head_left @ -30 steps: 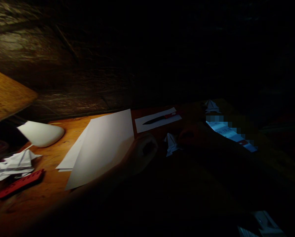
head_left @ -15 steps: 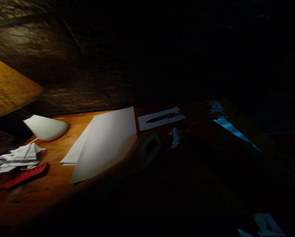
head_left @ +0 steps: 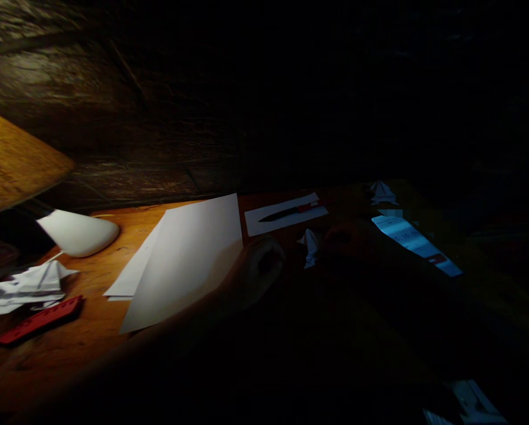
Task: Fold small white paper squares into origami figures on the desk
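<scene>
Where the lamplight fades, the left hand (head_left: pixel 260 267) lies curled against the near edge of the sheet (head_left: pixel 189 260), fingers rolled around a dark hollow; whether it pinches the paper I cannot tell. The right hand (head_left: pixel 350 243) is a dim shape, its fingers unreadable, just beside a small folded paper (head_left: pixel 309 245) between the hands. The sheet looks light, limp and easily creased, so it is best taken at an edge or corner. A lit phone (head_left: pixel 417 245) lies just right of the right hand on the worktop (head_left: pixel 96 319).
</scene>
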Action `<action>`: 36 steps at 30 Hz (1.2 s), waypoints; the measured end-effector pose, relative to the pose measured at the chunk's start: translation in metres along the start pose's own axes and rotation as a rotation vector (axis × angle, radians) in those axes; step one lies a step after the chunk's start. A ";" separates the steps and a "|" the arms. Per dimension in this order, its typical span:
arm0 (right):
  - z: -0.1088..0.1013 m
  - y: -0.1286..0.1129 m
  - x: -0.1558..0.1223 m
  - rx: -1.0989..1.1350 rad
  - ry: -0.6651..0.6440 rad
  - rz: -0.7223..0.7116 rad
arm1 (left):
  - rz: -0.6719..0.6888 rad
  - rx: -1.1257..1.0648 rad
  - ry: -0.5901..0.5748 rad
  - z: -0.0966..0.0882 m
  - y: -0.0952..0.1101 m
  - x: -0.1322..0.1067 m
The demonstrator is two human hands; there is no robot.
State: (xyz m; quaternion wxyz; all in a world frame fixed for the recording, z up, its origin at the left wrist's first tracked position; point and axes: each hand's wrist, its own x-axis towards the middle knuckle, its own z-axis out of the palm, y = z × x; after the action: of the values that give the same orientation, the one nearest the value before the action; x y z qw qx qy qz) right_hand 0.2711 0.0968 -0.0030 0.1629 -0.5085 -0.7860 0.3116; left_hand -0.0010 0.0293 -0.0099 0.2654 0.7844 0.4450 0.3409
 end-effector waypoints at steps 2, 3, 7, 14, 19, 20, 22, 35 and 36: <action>0.000 0.000 0.000 0.064 0.004 -0.024 | -0.003 -0.012 0.007 0.001 -0.002 0.000; -0.001 -0.001 0.000 0.103 0.014 -0.052 | -0.004 -0.023 0.019 0.001 -0.003 -0.001; -0.002 -0.010 -0.007 0.234 0.017 -0.132 | -0.032 -0.102 0.101 0.000 -0.004 -0.001; 0.005 -0.024 -0.013 0.301 -0.034 -0.223 | -0.125 -0.437 0.005 0.001 0.002 0.002; 0.007 -0.029 -0.012 0.378 -0.040 -0.256 | -0.199 -0.469 0.007 0.003 0.003 0.004; 0.008 -0.028 -0.012 0.408 -0.036 -0.236 | -0.212 -0.485 0.027 0.003 0.002 0.004; 0.008 -0.026 -0.011 0.478 -0.013 -0.166 | -0.244 -0.520 0.080 0.002 -0.003 0.005; 0.021 -0.031 -0.010 0.629 -0.018 -0.005 | -0.356 -0.624 0.157 0.004 -0.005 0.010; 0.023 -0.030 -0.009 0.658 -0.016 0.003 | -0.360 -0.625 0.156 0.004 -0.004 0.011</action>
State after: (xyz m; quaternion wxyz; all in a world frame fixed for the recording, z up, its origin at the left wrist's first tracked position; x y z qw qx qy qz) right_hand 0.2413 0.0725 -0.0003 0.3119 -0.4274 -0.6437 0.5529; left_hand 0.0035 0.0401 -0.0120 0.5131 0.5464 0.4692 0.4670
